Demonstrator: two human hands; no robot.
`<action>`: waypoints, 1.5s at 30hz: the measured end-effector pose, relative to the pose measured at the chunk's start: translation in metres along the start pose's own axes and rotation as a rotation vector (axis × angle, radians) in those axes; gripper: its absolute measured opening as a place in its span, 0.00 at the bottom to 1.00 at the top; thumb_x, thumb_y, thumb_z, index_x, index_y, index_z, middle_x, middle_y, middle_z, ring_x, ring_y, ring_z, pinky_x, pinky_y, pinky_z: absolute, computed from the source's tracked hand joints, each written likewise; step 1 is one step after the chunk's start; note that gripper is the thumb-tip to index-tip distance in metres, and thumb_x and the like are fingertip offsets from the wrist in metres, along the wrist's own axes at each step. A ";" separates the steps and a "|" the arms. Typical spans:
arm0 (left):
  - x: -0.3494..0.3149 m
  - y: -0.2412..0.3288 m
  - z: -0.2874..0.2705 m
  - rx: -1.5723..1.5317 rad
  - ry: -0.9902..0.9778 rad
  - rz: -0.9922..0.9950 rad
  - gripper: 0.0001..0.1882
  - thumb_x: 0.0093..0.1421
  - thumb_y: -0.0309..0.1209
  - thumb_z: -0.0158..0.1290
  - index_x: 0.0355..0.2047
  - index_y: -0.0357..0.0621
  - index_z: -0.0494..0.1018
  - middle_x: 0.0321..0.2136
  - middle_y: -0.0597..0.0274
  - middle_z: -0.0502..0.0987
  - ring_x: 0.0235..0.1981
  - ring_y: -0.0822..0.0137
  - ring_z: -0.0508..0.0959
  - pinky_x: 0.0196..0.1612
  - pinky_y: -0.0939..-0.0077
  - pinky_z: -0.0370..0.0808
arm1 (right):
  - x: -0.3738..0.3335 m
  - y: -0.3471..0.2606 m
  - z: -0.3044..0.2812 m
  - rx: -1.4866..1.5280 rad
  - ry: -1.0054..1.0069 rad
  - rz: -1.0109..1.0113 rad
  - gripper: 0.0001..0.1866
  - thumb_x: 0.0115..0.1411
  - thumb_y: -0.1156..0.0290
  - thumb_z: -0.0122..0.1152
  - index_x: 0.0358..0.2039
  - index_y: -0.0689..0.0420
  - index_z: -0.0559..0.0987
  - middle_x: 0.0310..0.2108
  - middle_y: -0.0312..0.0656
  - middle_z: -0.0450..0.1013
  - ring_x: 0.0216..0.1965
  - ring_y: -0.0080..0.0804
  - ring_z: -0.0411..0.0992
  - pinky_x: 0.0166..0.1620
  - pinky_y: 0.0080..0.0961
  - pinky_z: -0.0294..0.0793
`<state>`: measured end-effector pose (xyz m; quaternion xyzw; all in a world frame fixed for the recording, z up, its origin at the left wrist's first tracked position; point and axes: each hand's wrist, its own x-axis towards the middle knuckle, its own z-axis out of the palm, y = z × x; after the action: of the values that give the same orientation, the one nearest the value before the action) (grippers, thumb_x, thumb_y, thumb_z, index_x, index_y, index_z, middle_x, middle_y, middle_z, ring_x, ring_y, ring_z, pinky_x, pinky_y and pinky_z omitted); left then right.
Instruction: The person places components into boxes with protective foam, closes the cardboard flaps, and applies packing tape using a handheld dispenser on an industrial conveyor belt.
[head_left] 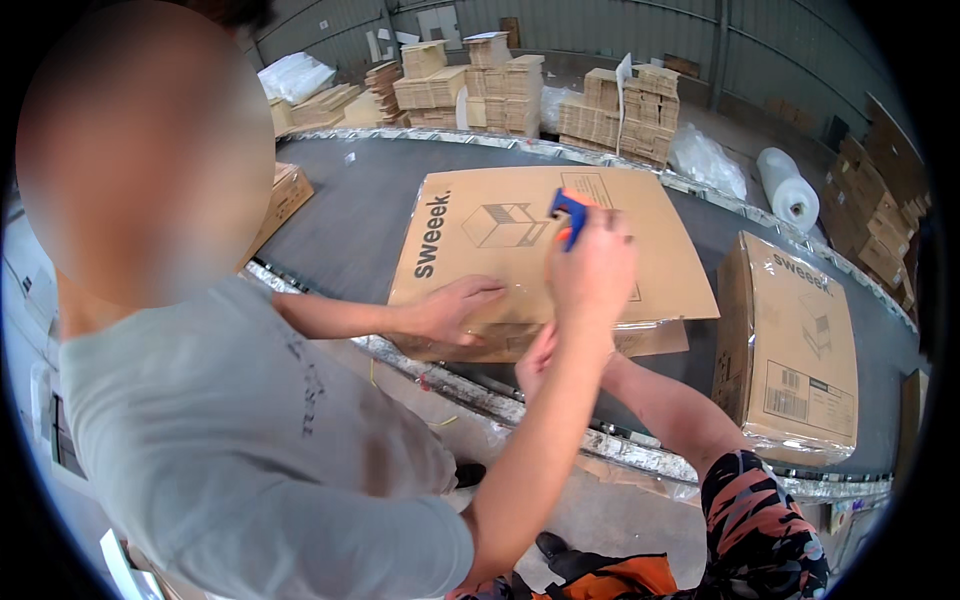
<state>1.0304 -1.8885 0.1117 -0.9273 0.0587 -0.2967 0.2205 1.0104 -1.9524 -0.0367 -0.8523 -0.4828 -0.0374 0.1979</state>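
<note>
A large flat cardboard box point(520, 270) lies on the conveyor in front of me. My right hand point(537, 362) is at its near side, fingers curled together, partly hidden behind a co-worker's forearm. Whether it grips the box edge I cannot see. Only my right arm reaches in from the lower right; my left hand is out of view. A co-worker on the left rests one hand point(455, 310) on the box's near left part. Their other hand point(597, 260) holds a blue and orange tape dispenser point(572, 212) over the box top.
On the dark conveyor belt point(365, 190) a taped carton point(800, 350) stands to the right, and another carton point(290, 200) shows at the left. Beyond it are stacks of flat cardboard point(500, 90) and a roll of clear wrap point(787, 188). A metal rail point(640, 450) edges the belt.
</note>
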 end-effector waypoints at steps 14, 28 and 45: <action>-0.224 0.069 0.024 -0.732 0.152 -0.983 0.24 0.52 0.33 0.62 0.49 0.40 0.71 0.42 0.55 0.75 0.40 0.63 0.76 0.43 0.64 0.74 | -0.014 0.003 0.001 -0.252 0.603 -0.226 0.18 0.39 0.75 0.60 0.35 0.63 0.80 0.39 0.51 0.78 0.45 0.46 0.77 0.50 0.40 0.76; -0.083 -0.077 0.024 -0.576 -0.577 -0.149 0.15 0.60 0.37 0.45 0.44 0.55 0.76 0.41 0.61 0.77 0.45 0.58 0.76 0.51 0.61 0.73 | 0.036 -0.014 -0.121 0.996 0.021 0.711 0.21 0.57 0.66 0.50 0.49 0.62 0.74 0.32 0.51 0.77 0.30 0.36 0.76 0.34 0.26 0.77; -0.216 -0.154 0.071 -0.811 -0.014 0.292 0.27 0.52 0.38 0.59 0.50 0.36 0.72 0.44 0.46 0.78 0.48 0.49 0.77 0.52 0.60 0.73 | 0.095 -0.115 -0.102 0.108 -0.581 0.730 0.30 0.42 0.51 0.67 0.44 0.55 0.81 0.41 0.49 0.77 0.35 0.40 0.77 0.38 0.35 0.77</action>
<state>0.8915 -1.6721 0.0149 -0.9228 0.2999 -0.2089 -0.1218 0.9777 -1.8610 0.1162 -0.9299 -0.1883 0.3000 0.0990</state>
